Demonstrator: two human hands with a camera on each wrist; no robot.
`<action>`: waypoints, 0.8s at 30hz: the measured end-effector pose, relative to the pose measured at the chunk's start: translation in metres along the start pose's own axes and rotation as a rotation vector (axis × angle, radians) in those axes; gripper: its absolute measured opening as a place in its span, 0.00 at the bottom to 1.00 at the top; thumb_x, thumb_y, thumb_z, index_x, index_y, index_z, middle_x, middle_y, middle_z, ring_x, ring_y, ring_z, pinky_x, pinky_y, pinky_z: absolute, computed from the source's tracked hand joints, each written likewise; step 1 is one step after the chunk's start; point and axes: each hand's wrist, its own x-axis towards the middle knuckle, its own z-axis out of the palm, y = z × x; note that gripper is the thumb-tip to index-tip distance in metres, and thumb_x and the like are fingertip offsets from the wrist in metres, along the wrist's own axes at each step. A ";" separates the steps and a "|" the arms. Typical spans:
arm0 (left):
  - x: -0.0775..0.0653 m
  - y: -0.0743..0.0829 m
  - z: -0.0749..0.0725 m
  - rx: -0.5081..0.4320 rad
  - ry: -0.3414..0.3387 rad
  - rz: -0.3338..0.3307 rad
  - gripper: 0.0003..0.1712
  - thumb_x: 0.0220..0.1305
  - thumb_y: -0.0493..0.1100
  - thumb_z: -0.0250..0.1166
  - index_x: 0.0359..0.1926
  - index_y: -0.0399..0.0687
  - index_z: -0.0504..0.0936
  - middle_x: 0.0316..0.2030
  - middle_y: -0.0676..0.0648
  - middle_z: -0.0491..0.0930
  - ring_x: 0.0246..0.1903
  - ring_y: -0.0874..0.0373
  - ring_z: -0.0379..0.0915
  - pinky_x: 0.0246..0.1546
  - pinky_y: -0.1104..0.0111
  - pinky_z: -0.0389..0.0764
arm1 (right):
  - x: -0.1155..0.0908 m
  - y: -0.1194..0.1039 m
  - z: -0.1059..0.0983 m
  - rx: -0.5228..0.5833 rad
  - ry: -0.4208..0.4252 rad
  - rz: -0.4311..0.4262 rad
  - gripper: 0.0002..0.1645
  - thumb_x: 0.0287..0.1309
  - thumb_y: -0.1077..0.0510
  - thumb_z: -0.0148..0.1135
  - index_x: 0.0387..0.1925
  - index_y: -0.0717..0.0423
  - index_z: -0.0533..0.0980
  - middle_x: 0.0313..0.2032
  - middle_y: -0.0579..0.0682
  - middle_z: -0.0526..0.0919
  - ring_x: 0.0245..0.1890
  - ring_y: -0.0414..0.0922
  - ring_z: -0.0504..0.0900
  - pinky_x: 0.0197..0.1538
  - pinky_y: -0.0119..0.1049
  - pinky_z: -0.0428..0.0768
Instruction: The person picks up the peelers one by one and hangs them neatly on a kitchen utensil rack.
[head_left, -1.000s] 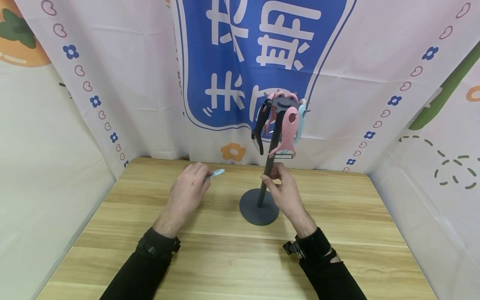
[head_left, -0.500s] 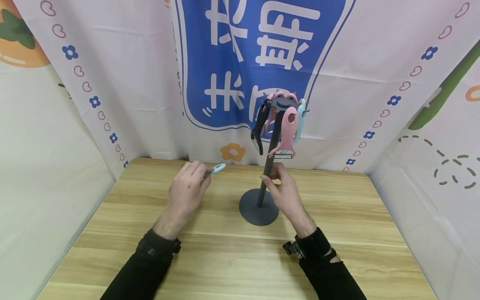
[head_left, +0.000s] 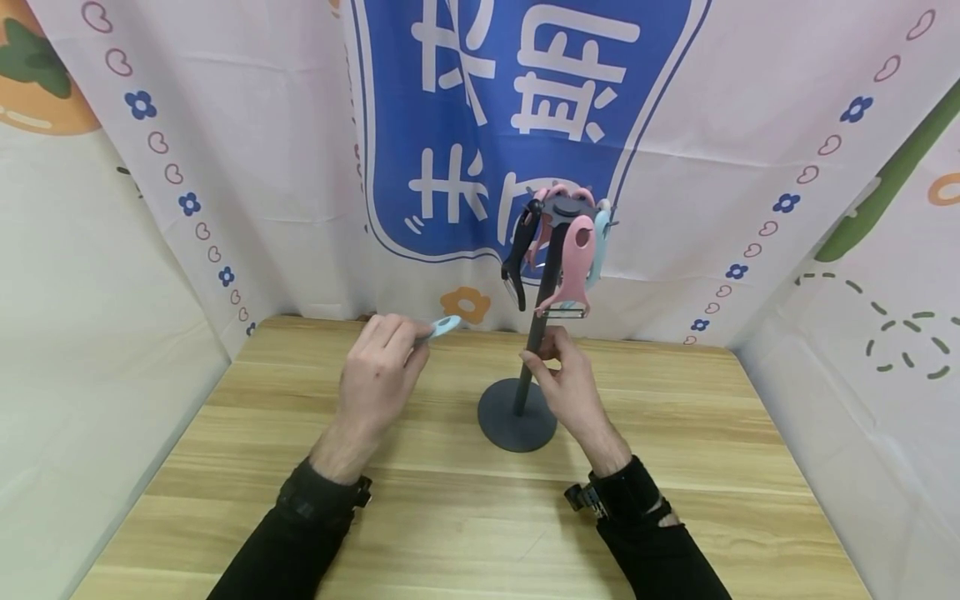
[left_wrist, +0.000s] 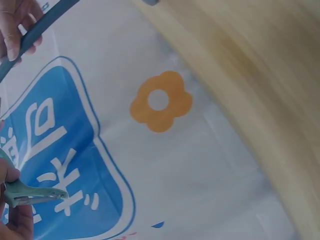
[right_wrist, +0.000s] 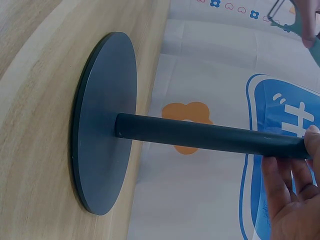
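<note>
In the head view my left hand (head_left: 378, 367) pinches a light blue peeler (head_left: 447, 324), its handle end pointing right. The left wrist view shows the head and blade of that peeler (left_wrist: 37, 194) sticking out from the fingers. My right hand (head_left: 573, 387) grips the dark grey post (right_wrist: 210, 136) of an upright stand, thumb on one side and fingers on the other. From the stand's top (head_left: 567, 207) hang a pink peeler (head_left: 577, 258) in front, a black peeler (head_left: 519, 254) at left and a light blue one (head_left: 602, 242) at right. More pink handles are partly hidden behind.
The stand's round base (head_left: 517, 425) rests flat on a wooden table (head_left: 465, 533). Behind the table hangs a white printed cloth (head_left: 300, 167) with a blue panel, and cloth walls close off both sides. Short hooks stick out around the stand's top.
My left hand has risen slightly and shifted a little right, bringing the light blue peeler closer to the stand. The right hand has kept its grip on the post.
</note>
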 end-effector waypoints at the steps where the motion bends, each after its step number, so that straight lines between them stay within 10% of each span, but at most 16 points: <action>1: 0.002 0.002 0.000 -0.006 0.010 0.002 0.15 0.64 0.24 0.81 0.48 0.40 0.91 0.41 0.42 0.91 0.41 0.45 0.86 0.44 0.57 0.95 | 0.000 0.000 0.000 0.001 -0.001 0.002 0.20 0.87 0.57 0.69 0.70 0.59 0.76 0.53 0.62 0.87 0.56 0.59 0.93 0.60 0.56 0.99; 24: 0.052 0.049 0.000 -0.141 0.194 -0.031 0.11 0.68 0.25 0.78 0.48 0.38 0.93 0.42 0.40 0.91 0.41 0.42 0.84 0.42 0.55 0.90 | 0.000 -0.001 0.000 0.021 -0.006 0.015 0.19 0.87 0.57 0.69 0.69 0.59 0.77 0.54 0.62 0.87 0.57 0.60 0.92 0.61 0.59 0.99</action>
